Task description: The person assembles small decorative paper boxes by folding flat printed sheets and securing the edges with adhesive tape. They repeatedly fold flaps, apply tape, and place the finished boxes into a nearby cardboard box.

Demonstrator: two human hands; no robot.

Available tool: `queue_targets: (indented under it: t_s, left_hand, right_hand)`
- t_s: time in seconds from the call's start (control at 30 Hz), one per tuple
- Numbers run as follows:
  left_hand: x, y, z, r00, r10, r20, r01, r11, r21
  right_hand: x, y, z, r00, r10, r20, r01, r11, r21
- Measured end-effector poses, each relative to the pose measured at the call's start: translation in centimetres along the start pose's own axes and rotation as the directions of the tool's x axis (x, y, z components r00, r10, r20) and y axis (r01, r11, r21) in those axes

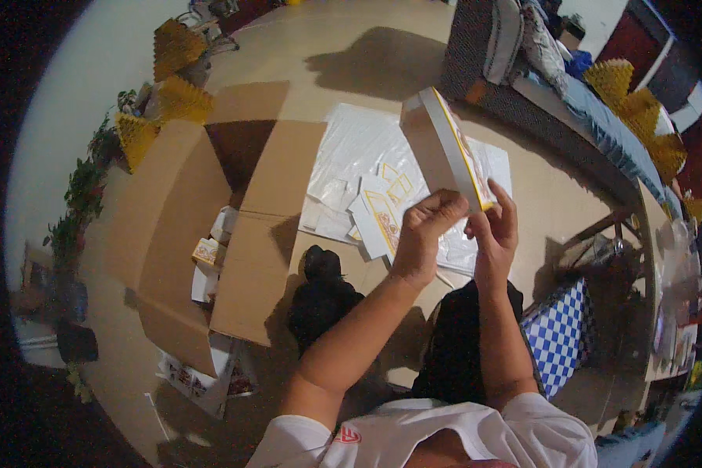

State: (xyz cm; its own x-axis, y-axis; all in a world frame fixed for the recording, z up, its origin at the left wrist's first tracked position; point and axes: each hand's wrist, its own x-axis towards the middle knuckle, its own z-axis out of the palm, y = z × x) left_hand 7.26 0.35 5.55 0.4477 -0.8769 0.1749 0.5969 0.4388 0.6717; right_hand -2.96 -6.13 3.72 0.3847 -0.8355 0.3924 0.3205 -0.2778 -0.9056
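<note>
Both hands are raised in front of me on a small carton (451, 144), white and yellow at its edge with a brownish broad face. My left hand (429, 230) pinches its lower corner between thumb and fingers. At the same low end, my right hand (495, 226) grips the carton from the other side, fingers curled and thumb up against it. Below and beyond the hands, flat printed carton sheets (381, 217) with yellow lines lie loosely on a white plastic-wrapped stack (335, 164) on the floor. The carton hides part of that stack.
A large open cardboard box (242, 273) stands at the left, with several small white and yellow cartons (207, 253) inside. A blue-and-white checkered bag (556, 335) is at the right, near a wooden table (651, 257). A grey bed (538, 109) is at the far right.
</note>
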Motion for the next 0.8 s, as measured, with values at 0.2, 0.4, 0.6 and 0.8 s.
queue_targets:
  t_s: [0.2, 0.4, 0.6, 0.8]
  left_hand:
    - [0.3, -0.6, -1.0, 0.995, -0.068, -0.076, 0.071, 0.997, 0.036]
    - [-0.1, -0.6, -0.4, 0.995, -0.046, 0.087, 0.035, 0.992, 0.122]
    - [0.3, -0.4, -1.4, 0.988, -0.139, 0.073, 0.127, 0.981, 0.144]
    - [0.4, 1.0, -3.7, 0.988, 0.046, -0.148, -0.005, 0.964, 0.266]
  right_hand:
    - [-0.4, 0.7, -1.7, 0.987, 0.147, 0.069, -0.139, 0.984, -0.113]
    - [0.0, 1.8, -2.4, 0.963, 0.267, 0.025, -0.268, 0.962, 0.05]
    - [0.3, 1.8, -2.5, 0.912, 0.409, 0.023, -0.409, 0.906, 0.109]
    - [-0.1, 1.6, -1.5, 0.906, 0.398, 0.143, -0.409, 0.91, 0.06]
